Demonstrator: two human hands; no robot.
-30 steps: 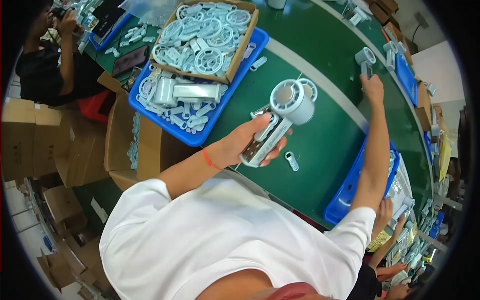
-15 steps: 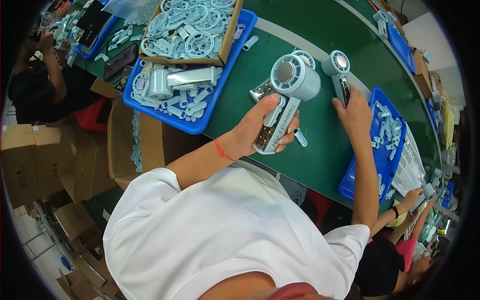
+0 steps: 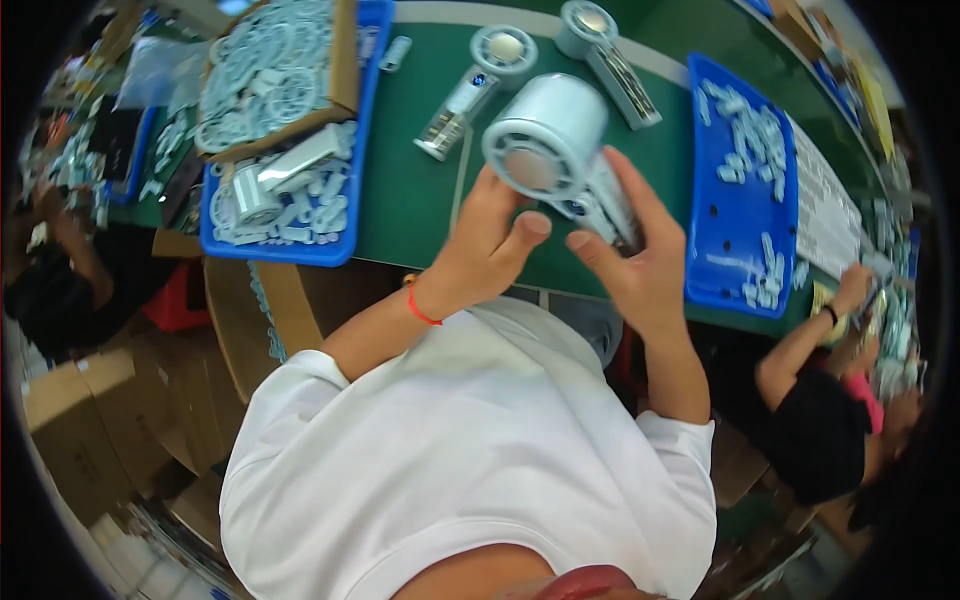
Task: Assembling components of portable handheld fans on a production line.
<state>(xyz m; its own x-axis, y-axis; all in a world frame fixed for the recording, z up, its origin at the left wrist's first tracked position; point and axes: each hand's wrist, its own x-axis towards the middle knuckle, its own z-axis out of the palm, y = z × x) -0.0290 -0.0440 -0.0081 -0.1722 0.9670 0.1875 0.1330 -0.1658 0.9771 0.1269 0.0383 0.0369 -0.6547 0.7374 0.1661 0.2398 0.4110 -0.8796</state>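
My right hand (image 3: 645,245) is closed round the handle of a pale blue handheld fan (image 3: 560,120), its round head tilted toward me. My left hand (image 3: 490,240) is cupped at the underside of that head, fingers partly hidden behind it, thumb sticking out. The handle's side facing my right palm is covered. Beyond, on the green table, lie two similar fans: one left fan (image 3: 503,50) with its handle pointing toward me, and one right fan (image 3: 625,85) with the inside of its handle exposed.
At left a blue tray (image 3: 345,245) carries small pale parts and a cardboard box (image 3: 343,60) full of ring-shaped pieces. Another blue tray (image 3: 720,240) with small clips stands at right, beside a printed sheet (image 3: 825,205). Co-workers sit at both sides. An open carton (image 3: 290,300) stands lower left.
My right hand has let go of the fan on the table and come over to grip the handle of the one my left hand held. That fan has turned, its head now facing me. The view has shifted.
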